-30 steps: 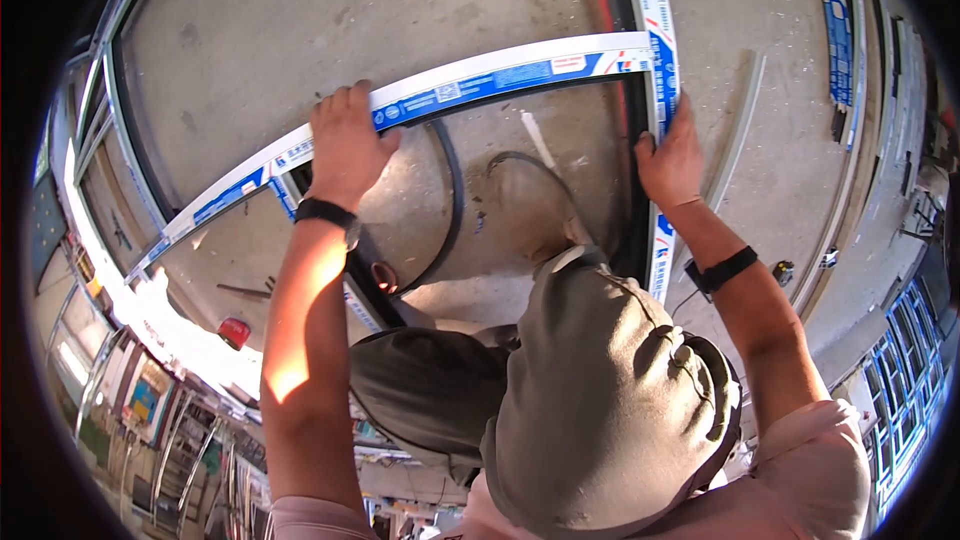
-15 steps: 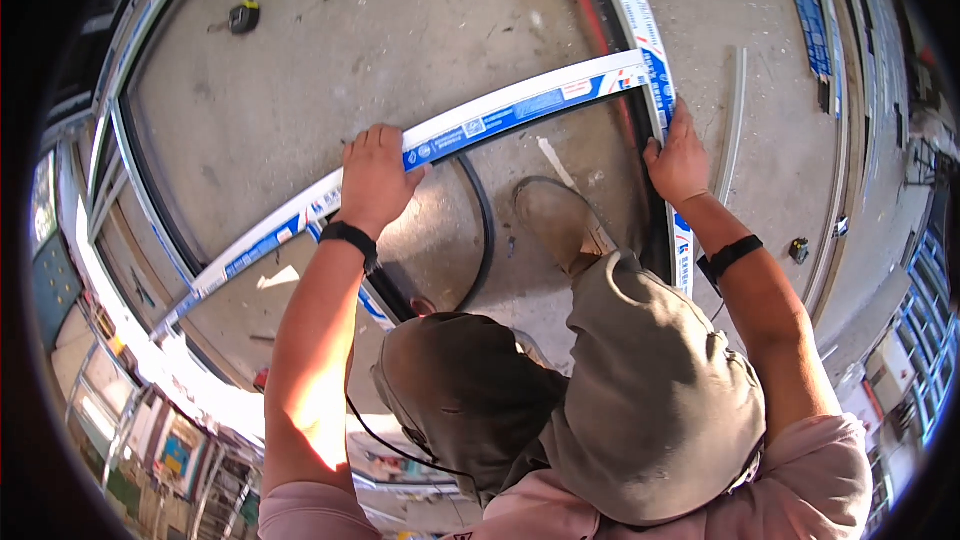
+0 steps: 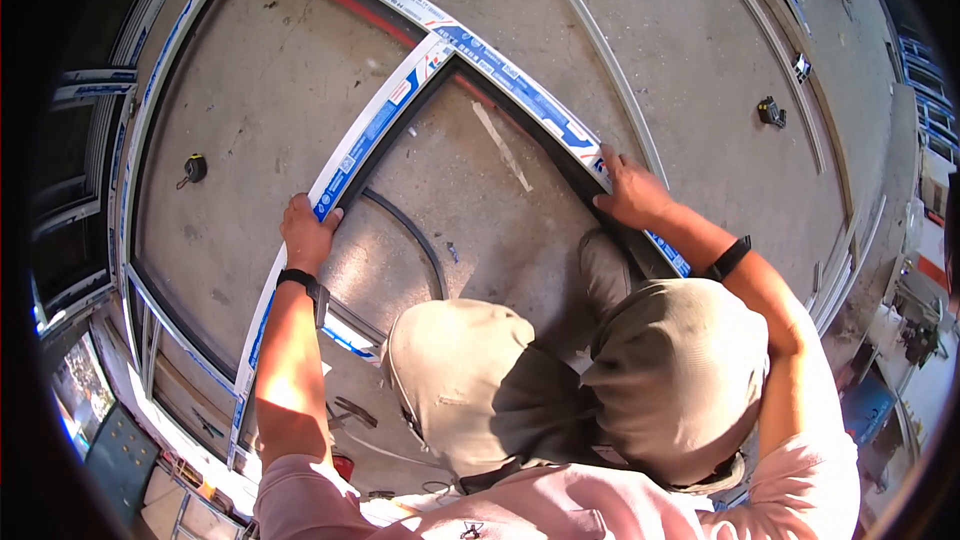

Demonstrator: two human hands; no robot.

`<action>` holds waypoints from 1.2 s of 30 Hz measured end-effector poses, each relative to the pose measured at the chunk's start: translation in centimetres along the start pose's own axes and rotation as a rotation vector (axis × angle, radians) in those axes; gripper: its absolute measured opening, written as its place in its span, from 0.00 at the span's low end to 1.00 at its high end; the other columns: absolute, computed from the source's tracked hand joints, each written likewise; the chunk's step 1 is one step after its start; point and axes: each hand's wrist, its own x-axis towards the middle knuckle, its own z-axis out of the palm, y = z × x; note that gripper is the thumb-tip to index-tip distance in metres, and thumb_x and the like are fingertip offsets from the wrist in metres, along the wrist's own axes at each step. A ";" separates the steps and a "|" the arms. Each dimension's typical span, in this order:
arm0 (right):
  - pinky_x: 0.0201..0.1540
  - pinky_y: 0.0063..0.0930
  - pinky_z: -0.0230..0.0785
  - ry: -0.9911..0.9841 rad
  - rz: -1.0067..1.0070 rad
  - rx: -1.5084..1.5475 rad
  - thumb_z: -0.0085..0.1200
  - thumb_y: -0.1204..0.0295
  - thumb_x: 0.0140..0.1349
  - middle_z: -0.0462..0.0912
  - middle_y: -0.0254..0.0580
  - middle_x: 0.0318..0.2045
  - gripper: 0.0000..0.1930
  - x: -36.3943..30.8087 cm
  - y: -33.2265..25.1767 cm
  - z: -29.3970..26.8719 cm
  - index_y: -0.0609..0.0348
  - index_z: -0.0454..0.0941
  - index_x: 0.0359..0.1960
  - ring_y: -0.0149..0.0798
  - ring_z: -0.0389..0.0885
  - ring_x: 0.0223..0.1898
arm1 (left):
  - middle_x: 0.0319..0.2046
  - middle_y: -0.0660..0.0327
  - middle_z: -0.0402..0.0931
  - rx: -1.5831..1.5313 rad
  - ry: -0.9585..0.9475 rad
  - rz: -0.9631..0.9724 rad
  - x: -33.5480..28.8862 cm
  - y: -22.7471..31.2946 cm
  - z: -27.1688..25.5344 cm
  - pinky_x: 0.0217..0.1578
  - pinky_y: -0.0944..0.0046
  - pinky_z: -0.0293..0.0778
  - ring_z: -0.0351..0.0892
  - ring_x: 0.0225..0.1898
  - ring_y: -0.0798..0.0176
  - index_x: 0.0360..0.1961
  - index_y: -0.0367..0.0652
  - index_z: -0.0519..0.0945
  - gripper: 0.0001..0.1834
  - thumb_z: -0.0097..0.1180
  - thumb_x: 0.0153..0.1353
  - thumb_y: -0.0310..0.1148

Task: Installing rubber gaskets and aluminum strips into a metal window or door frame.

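A large window frame (image 3: 520, 90) of white profile, covered in blue-and-white protective film, stands in front of me over the concrete floor. From its outer bar a crossbar (image 3: 375, 130) runs down toward the lower left. My left hand (image 3: 310, 232) is wrapped around that crossbar, thumb on its right side. Farther right, my right hand (image 3: 632, 192) grips the outer bar, with its fingers over the far edge and its thumb on the near edge. A black rubber strip (image 3: 415, 230) curves on the floor inside the near opening.
One tape measure (image 3: 194, 168) lies within the far opening, another tape measure (image 3: 771, 112) on the floor at right. A pale strip (image 3: 610, 65) lies beyond the outer bar. Pliers (image 3: 355, 412) rest near my left forearm. More frames (image 3: 85, 190) stand at far left.
My view has turned to the right, so the frame appears rotated, its crossbar steeper. My right hand sits farther along the outer bar from the crossbar joint. Both hands keep hold of the frame.
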 end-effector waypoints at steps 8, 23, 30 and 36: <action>0.57 0.46 0.69 0.288 -0.251 0.076 0.63 0.61 0.54 0.72 0.63 0.55 0.45 3.2 0.5 3.3 0.63 0.50 0.69 0.61 0.74 0.55 | 0.59 0.39 0.65 0.346 0.006 -0.067 -0.1 3.2 -0.7 0.59 0.45 0.65 0.64 0.62 0.38 0.60 0.31 0.64 0.39 0.67 0.53 0.40; 0.55 0.47 0.69 0.429 -0.427 0.207 0.60 0.62 0.54 0.74 0.63 0.52 0.40 4.8 3.4 4.1 0.61 0.59 0.67 0.62 0.74 0.53 | 0.38 0.38 0.80 -0.836 -0.168 -0.257 -8.1 37.8 10.1 0.41 0.47 0.76 0.79 0.45 0.35 0.43 0.35 0.74 0.18 0.65 0.55 0.30; 0.54 0.48 0.69 0.442 -0.474 0.140 0.62 0.64 0.51 0.74 0.63 0.51 0.41 5.1 3.0 4.5 0.64 0.59 0.66 0.62 0.74 0.52 | 0.36 0.43 0.82 -1.543 -0.307 -0.526 -8.3 37.9 14.3 0.42 0.54 0.75 0.83 0.43 0.44 0.40 0.32 0.80 0.12 0.59 0.56 0.28; 0.55 0.47 0.69 0.400 -0.362 0.178 0.62 0.64 0.52 0.76 0.62 0.50 0.37 5.7 2.1 4.0 0.68 0.62 0.62 0.62 0.75 0.51 | 0.37 0.48 0.84 -1.411 -0.215 -0.392 -8.2 37.6 14.4 0.43 0.58 0.76 0.84 0.40 0.55 0.41 0.34 0.81 0.12 0.60 0.58 0.30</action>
